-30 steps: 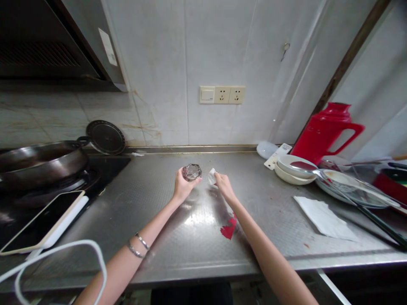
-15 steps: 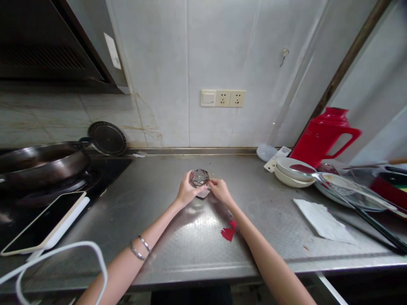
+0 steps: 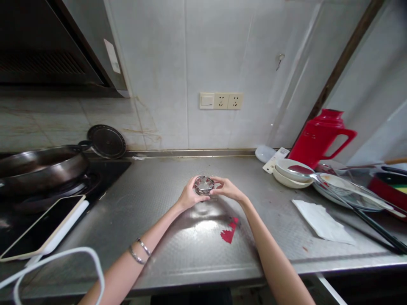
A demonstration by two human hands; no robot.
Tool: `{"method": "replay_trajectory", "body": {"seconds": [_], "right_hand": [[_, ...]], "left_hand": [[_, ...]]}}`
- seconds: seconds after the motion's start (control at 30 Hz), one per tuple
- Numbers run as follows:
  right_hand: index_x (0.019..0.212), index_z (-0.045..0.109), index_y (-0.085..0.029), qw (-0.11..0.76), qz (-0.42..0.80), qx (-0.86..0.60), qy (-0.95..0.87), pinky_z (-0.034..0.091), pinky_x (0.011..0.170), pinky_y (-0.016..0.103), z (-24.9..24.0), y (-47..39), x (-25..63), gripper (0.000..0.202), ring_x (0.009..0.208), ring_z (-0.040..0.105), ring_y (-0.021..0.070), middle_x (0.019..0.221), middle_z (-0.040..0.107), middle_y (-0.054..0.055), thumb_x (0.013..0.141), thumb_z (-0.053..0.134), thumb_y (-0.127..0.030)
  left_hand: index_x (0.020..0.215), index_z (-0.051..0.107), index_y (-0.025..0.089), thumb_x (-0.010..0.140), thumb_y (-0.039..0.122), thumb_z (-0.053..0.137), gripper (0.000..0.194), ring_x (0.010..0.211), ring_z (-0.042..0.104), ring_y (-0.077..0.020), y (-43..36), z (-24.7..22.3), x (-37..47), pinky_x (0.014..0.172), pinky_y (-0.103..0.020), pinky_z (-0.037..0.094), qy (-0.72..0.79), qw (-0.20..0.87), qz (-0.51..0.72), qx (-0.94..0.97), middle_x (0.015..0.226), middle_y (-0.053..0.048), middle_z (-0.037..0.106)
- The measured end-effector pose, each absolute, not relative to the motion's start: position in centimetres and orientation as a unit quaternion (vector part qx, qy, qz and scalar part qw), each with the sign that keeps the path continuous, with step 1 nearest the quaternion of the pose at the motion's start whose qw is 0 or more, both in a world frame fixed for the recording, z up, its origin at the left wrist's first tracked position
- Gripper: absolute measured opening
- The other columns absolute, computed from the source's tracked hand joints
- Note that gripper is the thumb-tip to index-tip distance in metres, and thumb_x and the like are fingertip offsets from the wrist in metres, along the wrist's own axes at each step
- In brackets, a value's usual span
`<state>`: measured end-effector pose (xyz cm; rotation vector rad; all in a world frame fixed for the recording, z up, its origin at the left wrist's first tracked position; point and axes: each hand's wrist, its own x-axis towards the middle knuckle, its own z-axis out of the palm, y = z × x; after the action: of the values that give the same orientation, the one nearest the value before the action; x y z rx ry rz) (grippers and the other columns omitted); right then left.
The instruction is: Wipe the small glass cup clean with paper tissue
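Observation:
Over the middle of the metal counter, both hands hold a small round glass-like container (image 3: 204,184) with a dark, patterned rim; its top faces me. My left hand (image 3: 190,195) curves round its left side, thumb along the front. My right hand (image 3: 226,189) grips the right side, with bent fingers and the thumb meeting near the front edge. Fingers hide much of its sides, and I cannot tell whether it touches the counter. A torn red scrap (image 3: 229,231) lies on the counter just in front of the hands.
To the left, a pan (image 3: 44,167) sits on the stove, beside a phone (image 3: 44,228) with a white cable. Stacked bowls (image 3: 292,180), a red thermos flask (image 3: 318,140) and a white paper sheet (image 3: 322,222) are at the right. Sockets (image 3: 227,101) are on the wall.
My right hand has gone from pinching at the container's lower right to gripping its right side. The container has shifted slightly right and now looks more level.

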<state>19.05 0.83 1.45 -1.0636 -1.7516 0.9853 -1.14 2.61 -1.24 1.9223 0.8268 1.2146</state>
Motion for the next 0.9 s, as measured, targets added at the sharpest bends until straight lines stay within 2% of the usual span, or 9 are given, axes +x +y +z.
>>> {"method": "replay_trajectory", "body": {"seconds": [0.27,0.43,0.57,0.67,0.77,0.9], "right_hand": [[0.113,0.066,-0.017,0.4,0.36,-0.43,-0.725,0.05,0.079,0.034,1.1,1.1,19.4,0.059,0.104,0.059,0.0258,0.115,0.065,0.01,0.059,0.08,-0.037],[0.114,0.065,-0.018,0.402,0.35,-0.442,-0.721,0.048,0.083,0.036,0.7,1.0,19.8,0.06,0.107,0.059,0.0266,0.118,0.064,0.01,0.06,0.08,-0.038],[0.114,0.065,-0.018,0.408,0.323,-0.457,-0.721,0.048,0.086,0.038,1.0,0.6,21.0,0.061,0.109,0.058,0.0276,0.118,0.065,0.01,0.058,0.081,-0.038],[0.113,0.065,-0.017,0.412,0.291,-0.469,-0.725,0.048,0.087,0.039,1.6,-0.2,22.8,0.063,0.108,0.059,0.0273,0.116,0.065,0.011,0.057,0.082,-0.038],[0.114,0.064,-0.017,0.416,0.25,-0.489,-0.725,0.049,0.088,0.039,2.1,-1.5,25.5,0.064,0.107,0.059,0.0265,0.115,0.065,0.011,0.057,0.082,-0.039],[0.114,0.064,-0.017,0.416,0.198,-0.52,-0.719,0.049,0.088,0.039,2.4,-3.6,30.1,0.064,0.106,0.059,0.0263,0.114,0.065,0.012,0.058,0.081,-0.04]], "left_hand": [[0.134,0.035,0.017,0.052,0.034,0.086,0.098,0.122,0.05,-0.0298,2.9,-2.0,-1.1,0.106,-0.044,0.035,0.293,0.427,0.421,0.745,0.13,-0.016,0.053],[0.137,0.034,0.016,0.062,0.038,0.079,0.091,0.123,0.05,-0.0291,3.0,-1.0,-1.4,0.107,-0.044,0.035,0.308,0.448,0.369,0.754,0.133,-0.015,0.053],[0.135,0.042,0.014,0.055,0.038,0.083,0.093,0.123,0.049,-0.0304,3.4,0.3,-0.5,0.109,-0.044,0.033,0.329,0.424,0.348,0.769,0.13,-0.013,0.057],[0.131,0.049,0.014,0.049,0.039,0.086,0.094,0.129,0.043,-0.0321,3.7,1.2,1.2,0.112,-0.044,0.027,0.326,0.395,0.336,0.79,0.136,-0.014,0.051],[0.133,0.047,0.01,0.045,0.044,0.086,0.102,0.134,0.036,-0.0337,3.8,1.8,3.9,0.114,-0.044,0.024,0.319,0.372,0.32,0.811,0.143,-0.018,0.042],[0.134,0.046,0.008,0.044,0.047,0.086,0.106,0.135,0.033,-0.0344,3.6,2.2,8.9,0.115,-0.044,0.023,0.276,0.376,0.302,0.831,0.144,-0.02,0.039]]}}
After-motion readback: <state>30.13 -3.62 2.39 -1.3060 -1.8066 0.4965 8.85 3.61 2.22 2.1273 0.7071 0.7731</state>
